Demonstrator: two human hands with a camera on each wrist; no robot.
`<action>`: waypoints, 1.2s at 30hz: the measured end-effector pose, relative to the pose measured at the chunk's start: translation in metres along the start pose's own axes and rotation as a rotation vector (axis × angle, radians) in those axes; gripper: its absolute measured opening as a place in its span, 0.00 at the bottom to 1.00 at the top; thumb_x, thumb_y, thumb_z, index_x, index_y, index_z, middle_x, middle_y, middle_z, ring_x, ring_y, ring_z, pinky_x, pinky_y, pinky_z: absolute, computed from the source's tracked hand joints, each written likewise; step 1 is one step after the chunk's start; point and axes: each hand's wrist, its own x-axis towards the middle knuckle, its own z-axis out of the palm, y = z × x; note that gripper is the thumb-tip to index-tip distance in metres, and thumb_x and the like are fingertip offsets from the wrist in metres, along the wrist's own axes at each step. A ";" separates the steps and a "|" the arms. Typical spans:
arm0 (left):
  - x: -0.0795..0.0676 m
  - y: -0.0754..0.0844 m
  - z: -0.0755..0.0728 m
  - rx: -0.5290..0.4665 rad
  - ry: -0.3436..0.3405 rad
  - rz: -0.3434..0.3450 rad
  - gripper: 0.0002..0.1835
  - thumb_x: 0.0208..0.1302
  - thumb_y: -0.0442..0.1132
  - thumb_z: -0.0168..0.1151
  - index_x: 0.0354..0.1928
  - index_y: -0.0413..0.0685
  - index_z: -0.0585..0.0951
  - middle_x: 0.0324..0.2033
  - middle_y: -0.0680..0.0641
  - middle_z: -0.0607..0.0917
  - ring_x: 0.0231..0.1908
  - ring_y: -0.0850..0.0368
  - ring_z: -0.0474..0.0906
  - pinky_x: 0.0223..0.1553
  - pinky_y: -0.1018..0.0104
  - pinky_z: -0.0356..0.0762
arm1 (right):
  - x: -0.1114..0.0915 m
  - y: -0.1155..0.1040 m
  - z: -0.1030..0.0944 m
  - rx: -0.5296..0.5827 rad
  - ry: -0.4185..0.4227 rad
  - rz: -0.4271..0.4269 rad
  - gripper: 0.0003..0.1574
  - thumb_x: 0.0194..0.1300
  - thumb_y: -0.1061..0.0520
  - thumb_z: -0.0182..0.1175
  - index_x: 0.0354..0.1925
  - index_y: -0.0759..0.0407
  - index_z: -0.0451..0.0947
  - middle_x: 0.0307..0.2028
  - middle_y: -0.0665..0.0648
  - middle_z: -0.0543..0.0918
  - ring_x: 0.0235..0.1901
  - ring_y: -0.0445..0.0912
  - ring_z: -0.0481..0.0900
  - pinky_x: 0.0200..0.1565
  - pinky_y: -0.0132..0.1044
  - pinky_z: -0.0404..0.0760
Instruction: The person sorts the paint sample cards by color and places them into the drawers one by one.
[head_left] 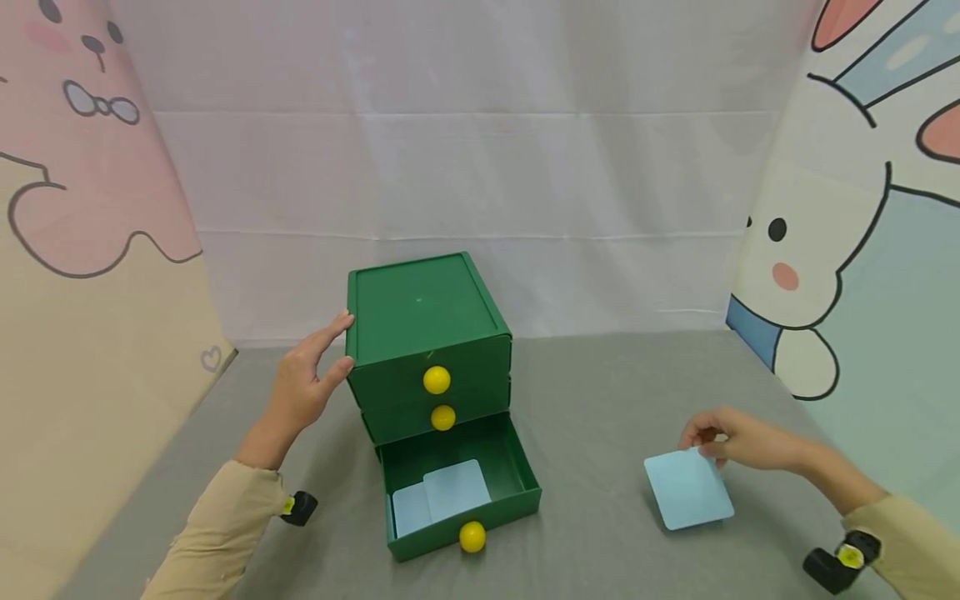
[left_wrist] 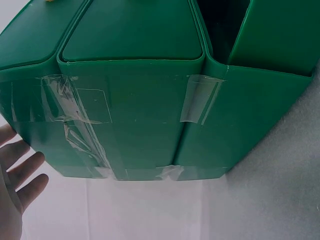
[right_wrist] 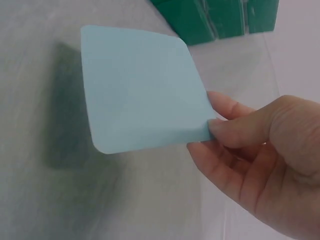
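A green box of three stacked drawers (head_left: pixel 420 304) stands on the table, each drawer with a yellow knob. Its bottom drawer (head_left: pixel 517 467) is pulled out, and two light blue square cards (head_left: pixel 457 490) lie inside, one overlapping the other. With fingers spread, my left hand (head_left: pixel 303 379) touches the upper left side of the box; the left wrist view shows that side with clear tape over its seams. Out to the right, my right hand (head_left: pixel 750 440) pinches another light blue square card (right_wrist: pixel 142 90) by a corner, between thumb and fingers. This card hangs tilted just above the table.
Grey cloth (head_left: pixel 585 533) covers the table. Behind it hangs a white curtain (head_left: pixel 480 150), and printed panels with cartoon animals flank the left and right sides. The open drawer juts toward the front edge.
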 end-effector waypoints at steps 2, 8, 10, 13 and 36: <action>0.000 -0.001 0.001 0.000 -0.001 -0.001 0.30 0.65 0.54 0.48 0.62 0.41 0.68 0.59 0.40 0.70 0.57 0.42 0.68 0.52 0.42 0.65 | 0.006 -0.009 0.002 -0.016 0.013 0.008 0.08 0.61 0.69 0.52 0.37 0.64 0.76 0.35 0.54 0.79 0.31 0.38 0.74 0.27 0.36 0.79; 0.001 -0.001 0.001 -0.002 0.004 -0.001 0.30 0.65 0.55 0.48 0.62 0.40 0.68 0.59 0.39 0.70 0.57 0.42 0.68 0.52 0.42 0.65 | 0.026 -0.033 0.004 -0.053 0.035 -0.017 0.09 0.61 0.69 0.52 0.39 0.62 0.77 0.37 0.56 0.79 0.33 0.40 0.75 0.29 0.36 0.80; 0.001 0.000 0.001 -0.001 0.003 0.002 0.31 0.65 0.55 0.47 0.62 0.40 0.68 0.59 0.39 0.70 0.57 0.42 0.68 0.52 0.42 0.65 | 0.034 -0.041 0.006 -0.064 0.036 -0.030 0.09 0.61 0.68 0.53 0.39 0.62 0.77 0.38 0.56 0.79 0.33 0.41 0.75 0.30 0.36 0.80; 0.002 0.001 0.001 0.002 0.006 0.005 0.31 0.65 0.55 0.47 0.61 0.39 0.69 0.59 0.38 0.71 0.56 0.41 0.68 0.52 0.42 0.65 | 0.047 -0.053 0.009 -0.077 0.038 -0.033 0.10 0.62 0.68 0.52 0.39 0.61 0.77 0.38 0.55 0.79 0.34 0.42 0.75 0.31 0.38 0.80; 0.000 0.001 0.002 -0.009 0.010 -0.004 0.31 0.65 0.55 0.47 0.62 0.41 0.68 0.59 0.40 0.70 0.57 0.42 0.68 0.52 0.42 0.65 | 0.136 -0.114 0.055 -0.070 0.058 -0.214 0.12 0.63 0.69 0.51 0.41 0.61 0.79 0.41 0.56 0.79 0.36 0.44 0.77 0.34 0.38 0.81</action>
